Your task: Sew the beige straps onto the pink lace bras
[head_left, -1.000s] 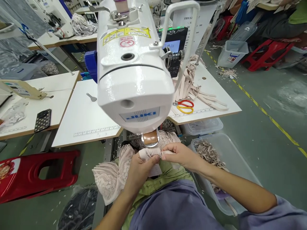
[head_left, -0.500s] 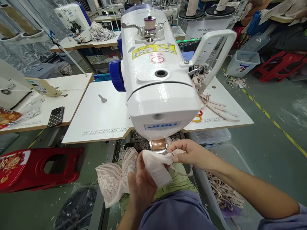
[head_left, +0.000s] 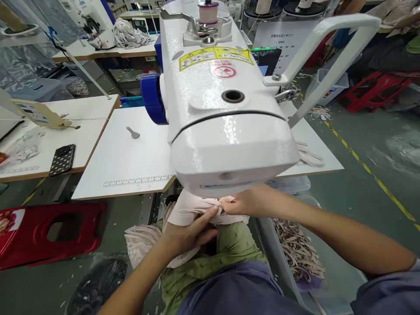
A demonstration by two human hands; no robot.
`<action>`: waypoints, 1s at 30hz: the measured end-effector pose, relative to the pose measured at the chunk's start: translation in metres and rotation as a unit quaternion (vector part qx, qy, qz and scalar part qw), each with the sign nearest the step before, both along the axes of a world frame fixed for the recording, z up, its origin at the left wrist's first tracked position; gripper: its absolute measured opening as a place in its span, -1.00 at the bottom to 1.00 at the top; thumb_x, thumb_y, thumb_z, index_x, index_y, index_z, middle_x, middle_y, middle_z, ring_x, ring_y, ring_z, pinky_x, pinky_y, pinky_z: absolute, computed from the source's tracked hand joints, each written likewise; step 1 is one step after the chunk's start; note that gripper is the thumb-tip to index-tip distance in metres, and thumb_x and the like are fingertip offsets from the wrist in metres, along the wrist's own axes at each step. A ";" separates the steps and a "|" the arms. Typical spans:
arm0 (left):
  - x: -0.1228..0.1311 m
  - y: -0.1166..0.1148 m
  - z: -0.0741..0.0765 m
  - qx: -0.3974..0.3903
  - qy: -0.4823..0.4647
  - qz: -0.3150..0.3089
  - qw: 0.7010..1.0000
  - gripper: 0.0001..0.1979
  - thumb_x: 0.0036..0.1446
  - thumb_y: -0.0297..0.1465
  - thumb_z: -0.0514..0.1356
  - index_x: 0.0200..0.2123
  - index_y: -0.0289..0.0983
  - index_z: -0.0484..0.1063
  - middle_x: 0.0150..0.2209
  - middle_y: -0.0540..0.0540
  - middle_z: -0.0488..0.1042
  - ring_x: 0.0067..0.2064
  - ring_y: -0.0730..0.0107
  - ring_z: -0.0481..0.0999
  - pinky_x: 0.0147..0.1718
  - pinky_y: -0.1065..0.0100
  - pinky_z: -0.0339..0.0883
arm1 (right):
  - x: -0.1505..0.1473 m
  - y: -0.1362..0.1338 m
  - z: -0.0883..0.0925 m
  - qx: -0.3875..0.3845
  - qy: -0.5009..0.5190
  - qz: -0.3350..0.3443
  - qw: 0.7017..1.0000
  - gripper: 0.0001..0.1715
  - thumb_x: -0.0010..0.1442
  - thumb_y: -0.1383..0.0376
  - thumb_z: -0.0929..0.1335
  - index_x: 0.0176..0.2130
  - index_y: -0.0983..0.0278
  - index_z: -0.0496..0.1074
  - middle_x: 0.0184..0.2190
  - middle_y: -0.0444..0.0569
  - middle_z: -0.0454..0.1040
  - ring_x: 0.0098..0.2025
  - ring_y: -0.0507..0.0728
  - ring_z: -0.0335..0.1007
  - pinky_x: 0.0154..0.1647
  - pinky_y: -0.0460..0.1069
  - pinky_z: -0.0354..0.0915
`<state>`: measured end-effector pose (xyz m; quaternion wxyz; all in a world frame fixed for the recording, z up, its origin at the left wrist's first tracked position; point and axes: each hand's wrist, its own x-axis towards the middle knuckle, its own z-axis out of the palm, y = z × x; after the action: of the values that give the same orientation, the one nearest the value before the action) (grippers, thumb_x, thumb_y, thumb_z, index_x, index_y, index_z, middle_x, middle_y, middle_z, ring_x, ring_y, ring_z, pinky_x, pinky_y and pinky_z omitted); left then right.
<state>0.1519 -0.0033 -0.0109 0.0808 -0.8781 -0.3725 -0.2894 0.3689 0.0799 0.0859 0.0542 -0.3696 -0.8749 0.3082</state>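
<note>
A pale pink bra (head_left: 183, 209) is held just below the head of the white sewing machine (head_left: 229, 144). Its lace cup (head_left: 141, 243) hangs at the left, over my lap. My left hand (head_left: 192, 232) grips the bra's smooth fabric from below, thumb on top. At the right, my right hand (head_left: 241, 203) pinches the gathered fabric close to my left thumb; its upper part is hidden by the machine head. The needle area is hidden too.
A clear bin (head_left: 262, 236) of narrow straps stands at my right. Light straps (head_left: 310, 156) lie on the table's right side. A small grey tool (head_left: 133, 133) rests on the left tabletop, and a phone (head_left: 62, 159) on the neighbouring table. A red stool (head_left: 95, 227) is at the left.
Both hands have brought the bra up and under the machine head. My left hand has turned from palm-up to thumb-on-top. The view has moved closer to the machine.
</note>
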 end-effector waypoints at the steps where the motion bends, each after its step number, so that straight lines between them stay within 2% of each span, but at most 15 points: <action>1: -0.001 0.004 0.001 0.007 0.013 -0.008 1.000 -0.40 0.24 -0.23 0.22 0.32 -0.14 0.21 -0.12 -0.11 0.63 -0.19 0.23 0.64 0.03 0.23 0.49 | -0.001 0.000 0.001 0.001 0.000 0.001 1.000 -0.59 0.03 0.40 0.29 -0.62 0.24 -0.06 -0.72 -0.27 -0.15 -0.60 -0.04 -0.28 -0.49 0.03 -0.24; 5: -0.003 0.009 0.004 0.009 0.039 -0.021 0.999 -0.52 0.23 -0.26 0.23 0.21 -0.12 0.35 -0.22 -0.06 0.64 -0.27 0.23 0.65 -0.17 0.25 0.57 | 0.001 0.000 0.002 -0.011 -0.004 0.005 1.000 -0.59 0.05 0.39 0.33 -0.65 0.25 0.02 -0.71 -0.26 -0.05 -0.61 -0.04 -0.19 -0.52 0.00 -0.19; 7: -0.001 0.007 0.006 -0.017 0.036 -0.011 0.999 -0.52 0.23 -0.29 0.23 0.21 -0.13 0.34 -0.18 -0.09 0.64 -0.24 0.21 0.65 -0.18 0.25 0.57 | 0.007 -0.003 -0.006 -0.008 0.019 0.000 1.000 -0.70 0.12 0.36 0.33 -0.60 0.26 0.24 -0.67 -0.23 0.13 -0.58 -0.02 0.00 -0.50 -0.04 -0.06; 9: 0.002 0.002 0.009 -0.063 0.026 0.003 0.998 -0.49 0.25 -0.33 0.20 0.26 -0.15 0.28 -0.10 -0.12 0.63 -0.20 0.23 0.64 -0.19 0.29 0.56 | 0.014 -0.009 -0.020 0.039 0.073 -0.013 0.997 -0.88 0.20 0.30 0.34 -0.37 0.27 0.47 -0.47 -0.11 0.42 -0.39 0.07 0.31 -0.36 -0.04 0.17; 10: 0.004 -0.001 0.011 -0.085 0.022 0.012 0.996 -0.48 0.26 -0.34 0.19 0.28 -0.16 0.25 -0.08 -0.13 0.62 -0.20 0.25 0.64 -0.20 0.31 0.56 | 0.017 -0.013 -0.028 0.076 0.101 -0.025 0.992 -0.85 0.23 0.27 0.34 -0.24 0.26 0.51 -0.31 -0.02 0.51 -0.23 0.14 0.39 -0.22 0.00 0.25; 12: 0.009 -0.006 0.014 -0.112 0.017 0.032 0.993 -0.47 0.27 -0.35 0.17 0.29 -0.16 0.24 -0.07 -0.13 0.62 -0.23 0.27 0.64 -0.22 0.34 0.55 | 0.022 -0.019 -0.043 0.142 0.146 -0.053 0.977 -0.78 0.28 0.22 0.33 -0.12 0.21 0.54 -0.06 0.09 0.51 0.02 0.25 0.37 0.00 0.11 0.27; 13: 0.011 -0.009 0.016 -0.119 0.016 0.041 0.992 -0.48 0.27 -0.34 0.17 0.28 -0.16 0.25 -0.08 -0.13 0.62 -0.23 0.27 0.64 -0.21 0.33 0.55 | 0.024 -0.022 -0.048 0.159 0.163 -0.064 0.972 -0.78 0.30 0.23 0.32 -0.14 0.19 0.55 -0.02 0.09 0.51 0.07 0.26 0.36 0.06 0.14 0.26; 15: 0.015 -0.012 0.019 -0.127 0.008 0.054 0.990 -0.49 0.27 -0.33 0.16 0.28 -0.17 0.26 -0.07 -0.14 0.62 -0.22 0.27 0.64 -0.15 0.31 0.54 | 0.025 -0.023 -0.053 0.163 0.192 -0.071 0.965 -0.76 0.32 0.26 0.29 -0.22 0.18 0.57 -0.08 0.06 0.54 0.02 0.23 0.41 0.07 0.15 0.29; 18: 0.019 -0.014 0.021 -0.140 -0.013 0.060 0.988 -0.49 0.30 -0.34 0.14 0.30 -0.19 0.23 -0.04 -0.15 0.61 -0.21 0.28 0.63 -0.06 0.28 0.51 | 0.022 -0.020 -0.050 0.143 0.217 -0.063 0.964 -0.77 0.31 0.29 0.30 -0.25 0.20 0.58 -0.18 0.03 0.55 -0.08 0.18 0.46 0.02 0.12 0.33; 21: 0.021 -0.015 0.020 -0.147 -0.027 0.058 0.987 -0.47 0.30 -0.38 0.15 0.31 -0.19 0.20 -0.02 -0.14 0.60 -0.27 0.33 0.62 -0.06 0.31 0.50 | 0.021 -0.017 -0.045 0.121 0.211 -0.068 0.968 -0.80 0.29 0.30 0.33 -0.25 0.20 0.58 -0.19 0.01 0.55 -0.08 0.17 0.46 0.03 0.11 0.34; 24: 0.025 -0.016 0.021 -0.132 -0.024 0.072 0.988 -0.46 0.27 -0.41 0.18 0.30 -0.17 0.22 -0.06 -0.12 0.61 -0.27 0.33 0.62 -0.08 0.31 0.50 | 0.020 -0.020 -0.049 0.113 0.221 -0.078 0.966 -0.80 0.31 0.28 0.33 -0.24 0.19 0.57 -0.19 -0.01 0.56 -0.06 0.15 0.46 0.04 0.10 0.35; 27: 0.029 -0.019 0.023 -0.125 -0.007 0.103 0.987 -0.48 0.27 -0.40 0.15 0.29 -0.16 0.25 -0.14 -0.14 0.62 -0.24 0.29 0.63 -0.16 0.34 0.51 | 0.021 -0.028 -0.060 0.195 0.255 -0.086 0.943 -0.79 0.33 0.29 0.30 -0.19 0.20 0.55 -0.19 -0.01 0.57 -0.05 0.13 0.47 0.03 0.07 0.36; 30: 0.030 -0.022 0.027 -0.135 0.005 0.121 0.983 -0.50 0.30 -0.37 0.11 0.30 -0.16 0.26 -0.22 -0.13 0.62 -0.33 0.33 0.61 -0.30 0.40 0.50 | 0.023 -0.034 -0.067 0.318 0.266 -0.049 0.909 -0.78 0.30 0.38 0.30 -0.12 0.21 0.52 -0.20 -0.02 0.60 -0.04 0.11 0.46 0.06 0.05 0.33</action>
<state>0.1819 -0.0249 0.0158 -0.0020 -0.8307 -0.5115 -0.2199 0.3924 0.0463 0.0190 0.4143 -0.2802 -0.8604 0.0978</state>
